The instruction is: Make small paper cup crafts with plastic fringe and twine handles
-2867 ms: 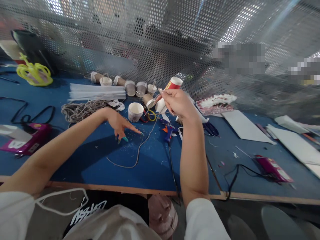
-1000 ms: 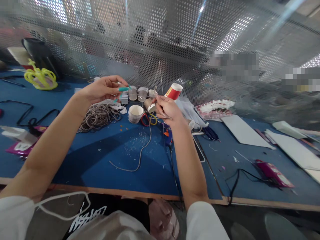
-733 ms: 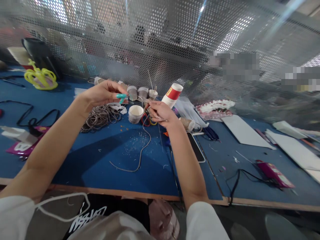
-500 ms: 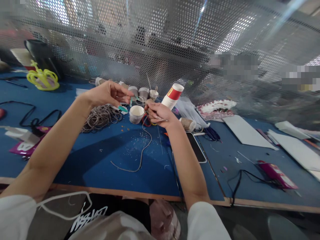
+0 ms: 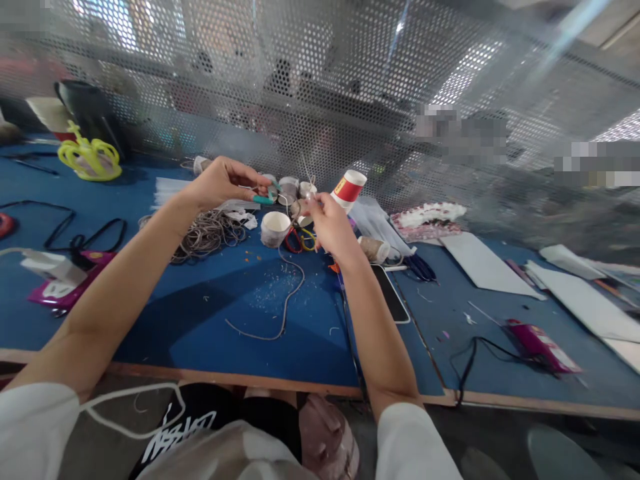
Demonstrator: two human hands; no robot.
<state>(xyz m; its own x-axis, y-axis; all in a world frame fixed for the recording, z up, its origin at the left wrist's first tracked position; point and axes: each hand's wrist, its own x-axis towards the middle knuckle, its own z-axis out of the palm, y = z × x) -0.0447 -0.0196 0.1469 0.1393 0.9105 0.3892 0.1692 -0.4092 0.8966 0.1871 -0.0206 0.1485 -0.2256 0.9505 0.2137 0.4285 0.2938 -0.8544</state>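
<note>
Left hand: the left hand point(image 5: 227, 183) is just above the frame's centre, left of the middle; its thumb and fingers are drawn close together, but I cannot tell whether anything is pinched between them.
Right hand: the right hand point(image 5: 327, 220) faces it from near the centre, fingers curled in and pinching a thin pale strand point(image 5: 307, 167) that slants up from the fingertips.
White cup: the white cup point(image 5: 275, 231) stands upright, mouth up, on the bench point(image 5: 200, 333), below the gap between the hands.
Scissors: the scissors point(image 5: 308, 239) show red and yellow handles just right of the cup, under the right hand.
Loose cord: a grey cord point(image 5: 295, 292) curves across the middle of the bench toward the cup.
Cord pile: a tangled grey heap point(image 5: 213, 233) lies left of centre, partly behind the left forearm.
Behind the hands: small wrapped cups point(image 5: 289, 189) stand in a row; a red-and-white cup stack point(image 5: 347, 190) leans right of them.
Upper left: a yellow crown point(image 5: 90, 160) sits on the bench.
Lower right: a purple box point(image 5: 543, 345) trails a black cable.
</note>
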